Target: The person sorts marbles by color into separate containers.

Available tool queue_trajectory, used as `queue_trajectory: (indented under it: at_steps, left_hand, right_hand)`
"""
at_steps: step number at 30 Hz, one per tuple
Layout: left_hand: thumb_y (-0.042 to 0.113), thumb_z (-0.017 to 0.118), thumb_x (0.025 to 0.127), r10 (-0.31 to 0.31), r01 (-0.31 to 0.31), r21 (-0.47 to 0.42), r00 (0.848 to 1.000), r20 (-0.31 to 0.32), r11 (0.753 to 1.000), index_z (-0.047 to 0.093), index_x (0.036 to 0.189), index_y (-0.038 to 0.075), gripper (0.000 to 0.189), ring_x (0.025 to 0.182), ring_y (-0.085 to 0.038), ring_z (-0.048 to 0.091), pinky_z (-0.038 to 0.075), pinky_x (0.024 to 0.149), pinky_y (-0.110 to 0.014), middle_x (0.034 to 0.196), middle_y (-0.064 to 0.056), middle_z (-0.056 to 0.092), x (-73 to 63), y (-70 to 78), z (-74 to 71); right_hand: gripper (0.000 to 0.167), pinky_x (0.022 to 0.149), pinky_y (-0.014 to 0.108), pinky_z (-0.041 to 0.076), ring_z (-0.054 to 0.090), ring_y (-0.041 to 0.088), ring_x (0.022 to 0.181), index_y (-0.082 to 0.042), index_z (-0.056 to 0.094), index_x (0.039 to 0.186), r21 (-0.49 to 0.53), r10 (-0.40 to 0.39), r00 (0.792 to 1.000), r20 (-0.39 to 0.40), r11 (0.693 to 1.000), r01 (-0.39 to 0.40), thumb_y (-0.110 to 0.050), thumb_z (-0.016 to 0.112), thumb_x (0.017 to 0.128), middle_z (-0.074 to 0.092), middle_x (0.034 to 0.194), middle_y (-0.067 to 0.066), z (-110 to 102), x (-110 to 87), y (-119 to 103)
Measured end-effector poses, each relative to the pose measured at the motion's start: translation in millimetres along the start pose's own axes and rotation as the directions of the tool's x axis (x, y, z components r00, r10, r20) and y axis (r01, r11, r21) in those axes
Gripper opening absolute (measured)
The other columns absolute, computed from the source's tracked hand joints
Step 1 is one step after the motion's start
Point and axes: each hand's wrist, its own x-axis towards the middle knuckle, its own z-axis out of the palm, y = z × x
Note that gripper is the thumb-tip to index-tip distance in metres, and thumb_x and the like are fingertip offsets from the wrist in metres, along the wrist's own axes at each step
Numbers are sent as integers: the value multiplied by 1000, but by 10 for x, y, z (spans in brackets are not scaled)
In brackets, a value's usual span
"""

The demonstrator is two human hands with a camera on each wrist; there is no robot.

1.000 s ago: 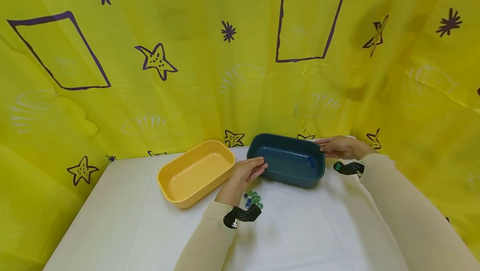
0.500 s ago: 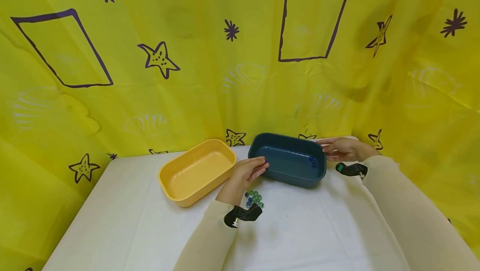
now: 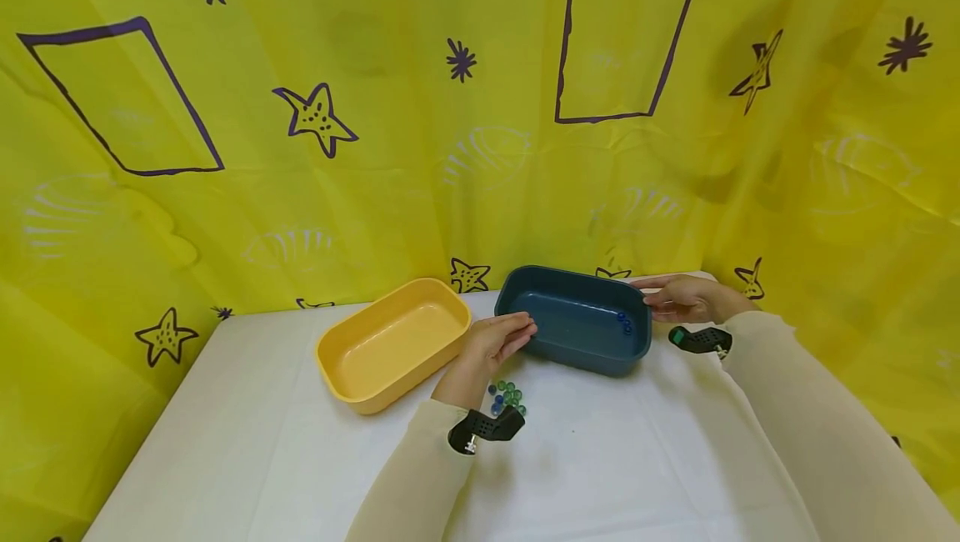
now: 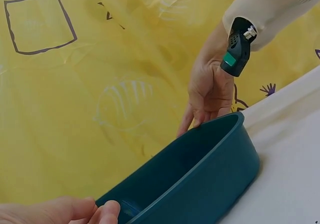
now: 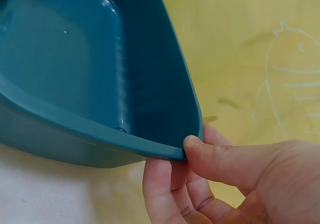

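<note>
My right hand [image 3: 684, 298] grips the right end of a dark teal bin [image 3: 573, 356], its thumb on the rim corner and its fingers beneath in the right wrist view. Several blue marbles [image 3: 624, 324] lie inside near that end. Over the bin's left end my left hand [image 3: 491, 339] keeps thumb and fingers pinched together. A blue marble showed at these fingertips moments ago; now the fingers hide most of what lies between them. Green marbles [image 3: 512, 396] and a few blue ones lie on the table below the left wrist, partly behind its camera mount.
A yellow bin [image 3: 367, 404] stands left of the teal one, close behind the left hand. White cloth [image 3: 247, 442] covers the table. A yellow patterned curtain [image 3: 405, 208] hangs directly behind both bins and along the sides.
Both hands and the teal bin hold nearly still; the view shifts slightly. The blue marble seen at the left fingertips earlier no longer shows clearly.
</note>
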Motion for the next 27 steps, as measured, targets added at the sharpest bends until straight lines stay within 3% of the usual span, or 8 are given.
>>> queue_trajectory:
  at_steps: [4,7,11,17,27]
  left_hand:
    - [5,70,90,1,-1,-1,1000,4,1000,67,121,-3,32,90,-17,73,59,81,-22,105,-14,74,-3,-5,-18]
    - [5,69,90,2,-2,0,1000,9,1000,67,121,-4,32,91,-17,73,59,82,-23,105,-14,74,-18,-19,-49]
    - [4,68,92,3,-3,14,999,37,1000,64,124,-5,34,88,-15,73,59,81,-22,103,-12,74,-51,-51,-132]
    - [3,63,95,38,-41,29,993,112,999,58,128,-10,36,79,-9,72,59,75,-18,92,-6,74,-146,-92,-304]
    - [8,62,96,45,-60,99,988,146,993,54,130,-13,40,80,-8,71,58,74,-16,100,-9,74,-357,-152,-596]
  right_hand:
    - [61,81,20,57,56,6,65,-4,23,155,9,11,1000,11,1000,-12,-1,49,101,59,115,2,-5,21,-15]
    - [61,82,20,56,56,9,71,-3,23,156,-4,20,1000,16,1000,-20,-1,50,101,61,106,-2,-7,34,-19]
    - [62,82,20,56,55,12,79,-3,22,156,-32,25,1000,14,999,-24,-2,50,101,58,109,-2,-3,35,-21]
    - [62,85,21,56,55,9,74,-3,22,156,-21,17,1000,2,1000,-17,-2,50,101,53,114,1,0,13,-32]
    - [59,83,20,57,60,10,83,-1,22,155,32,-8,1000,-23,999,9,-4,49,102,61,104,-3,53,-18,26]
